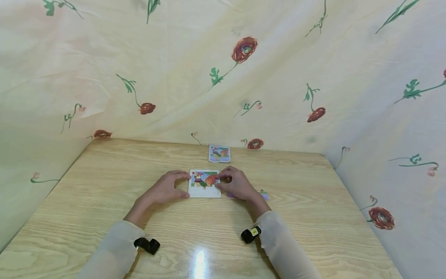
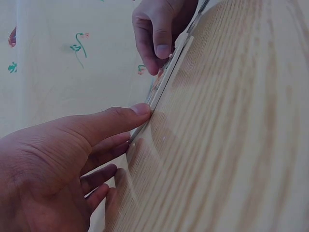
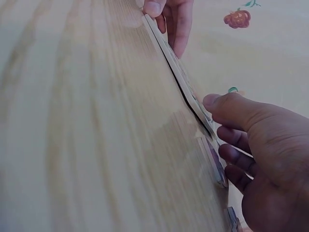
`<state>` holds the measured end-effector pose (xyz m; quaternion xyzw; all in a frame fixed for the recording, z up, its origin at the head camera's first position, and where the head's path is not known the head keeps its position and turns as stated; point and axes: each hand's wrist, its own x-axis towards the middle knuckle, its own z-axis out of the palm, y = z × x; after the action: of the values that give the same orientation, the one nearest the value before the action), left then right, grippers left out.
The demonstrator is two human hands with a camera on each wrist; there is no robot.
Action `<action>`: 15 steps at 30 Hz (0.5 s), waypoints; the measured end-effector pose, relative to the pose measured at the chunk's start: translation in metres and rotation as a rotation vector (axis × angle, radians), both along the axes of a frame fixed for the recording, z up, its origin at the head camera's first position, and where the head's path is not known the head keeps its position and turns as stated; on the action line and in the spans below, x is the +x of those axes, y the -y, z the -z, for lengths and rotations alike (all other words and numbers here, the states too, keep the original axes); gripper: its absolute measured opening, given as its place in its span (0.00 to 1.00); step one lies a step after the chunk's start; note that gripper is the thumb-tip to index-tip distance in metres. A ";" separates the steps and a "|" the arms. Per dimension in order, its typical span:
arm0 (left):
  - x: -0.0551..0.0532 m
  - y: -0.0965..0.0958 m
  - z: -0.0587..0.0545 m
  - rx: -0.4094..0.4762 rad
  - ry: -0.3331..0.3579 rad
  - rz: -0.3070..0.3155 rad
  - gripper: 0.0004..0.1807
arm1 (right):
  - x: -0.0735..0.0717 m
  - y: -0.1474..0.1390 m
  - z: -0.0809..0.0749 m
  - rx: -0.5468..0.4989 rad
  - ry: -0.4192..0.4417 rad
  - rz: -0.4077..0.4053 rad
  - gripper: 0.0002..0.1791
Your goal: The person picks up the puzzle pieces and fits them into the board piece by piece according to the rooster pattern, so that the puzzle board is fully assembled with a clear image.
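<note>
While the left hand (image 1: 170, 188), loosely spread, touches the left edge of a part-filled puzzle board (image 1: 204, 192) on the worktop (image 1: 195, 221), the right hand (image 1: 239, 185), fingers bent, meets its right side, probably fitting; whether it grips anything, I cannot tell. Next likely calls for loose pieces (image 1: 264, 196) just rightward. Open room lies left and nearer; a picture card (image 1: 219, 154) sits by the far edge.

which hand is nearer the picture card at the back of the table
Right. The right hand is in front of the picture card and slightly to its right; the left hand is farther away, in front of the card and to its left.
</note>
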<state>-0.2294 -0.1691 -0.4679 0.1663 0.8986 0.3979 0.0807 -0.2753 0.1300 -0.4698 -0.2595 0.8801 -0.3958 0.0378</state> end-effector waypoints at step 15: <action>0.001 0.002 0.000 0.018 -0.013 0.022 0.35 | -0.003 0.007 0.002 -0.067 0.031 -0.069 0.11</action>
<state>-0.2281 -0.1711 -0.4683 0.1795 0.8936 0.4041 0.0775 -0.2786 0.1227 -0.4720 -0.2847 0.8563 -0.4273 0.0564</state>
